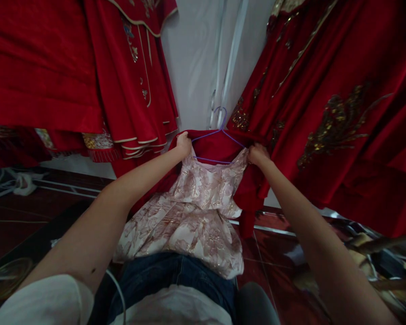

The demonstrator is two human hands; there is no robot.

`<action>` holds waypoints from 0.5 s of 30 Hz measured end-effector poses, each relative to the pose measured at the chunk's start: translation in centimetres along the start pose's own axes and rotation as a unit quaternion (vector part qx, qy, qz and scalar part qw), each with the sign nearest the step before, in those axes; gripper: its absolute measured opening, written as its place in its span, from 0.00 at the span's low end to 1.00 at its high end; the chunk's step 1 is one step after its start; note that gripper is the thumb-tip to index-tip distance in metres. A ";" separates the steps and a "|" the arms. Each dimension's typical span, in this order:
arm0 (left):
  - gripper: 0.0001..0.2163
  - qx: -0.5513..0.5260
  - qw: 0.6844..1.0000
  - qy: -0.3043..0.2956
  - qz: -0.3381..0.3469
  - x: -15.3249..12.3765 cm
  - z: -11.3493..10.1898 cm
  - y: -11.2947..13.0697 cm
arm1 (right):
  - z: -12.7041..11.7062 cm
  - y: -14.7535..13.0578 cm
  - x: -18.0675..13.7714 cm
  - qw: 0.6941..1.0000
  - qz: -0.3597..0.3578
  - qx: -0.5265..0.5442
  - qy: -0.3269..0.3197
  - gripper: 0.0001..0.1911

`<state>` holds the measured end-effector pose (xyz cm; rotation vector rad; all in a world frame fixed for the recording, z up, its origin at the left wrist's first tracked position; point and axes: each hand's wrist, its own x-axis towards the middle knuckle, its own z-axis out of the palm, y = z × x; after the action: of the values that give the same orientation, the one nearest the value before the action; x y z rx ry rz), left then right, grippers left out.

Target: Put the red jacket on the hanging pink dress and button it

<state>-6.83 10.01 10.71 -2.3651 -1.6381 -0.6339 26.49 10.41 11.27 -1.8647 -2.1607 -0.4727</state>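
A pale pink floral dress (203, 189) with a metallic sheen hangs on a purple hanger (219, 131), its skirt resting against my lap. My left hand (184, 145) is closed at the dress's left shoulder strap, beside the hanger's end. At the other strap my right hand (258, 154) is closed too, its fingers partly hidden. Behind the dress is a red garment (219, 143), its upper edge running between my hands. Whether my fingers also pinch this red cloth I cannot tell.
Red garments with gold trim (135, 81) hang at the left, and a red embroidered gown (328, 117) hangs at the right. White doors (196, 63) stand behind. A metal rack bar (67, 189) lies low at left; assorted items (385, 262) clutter the lower right.
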 end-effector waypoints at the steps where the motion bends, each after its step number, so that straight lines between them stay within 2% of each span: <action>1: 0.10 0.030 0.999 -0.017 -0.003 0.0 -0.1 -0.1 | 0.1 0.3 -0.1 1.000 -0.004 -0.016 -0.007 0.21; 5: 0.10 0.127 0.990 -0.066 0.006 -0.6 -1.3 -0.5 | -0.6 1.2 -0.4 0.997 -0.043 -0.040 -0.043 0.21; 8: 0.11 0.153 0.985 -0.080 0.022 -1.2 -2.8 -0.7 | -2.0 1.6 -0.7 0.993 -0.083 -0.030 -0.082 0.21; 15: 0.14 0.215 0.966 -0.129 0.061 -3.0 -7.0 0.4 | -4.5 1.8 -1.9 0.995 -0.050 0.005 -0.083 0.26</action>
<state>-8.96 4.62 15.62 -2.2601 -1.5150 0.0586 28.40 7.09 14.80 -1.8575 -2.3670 -0.3360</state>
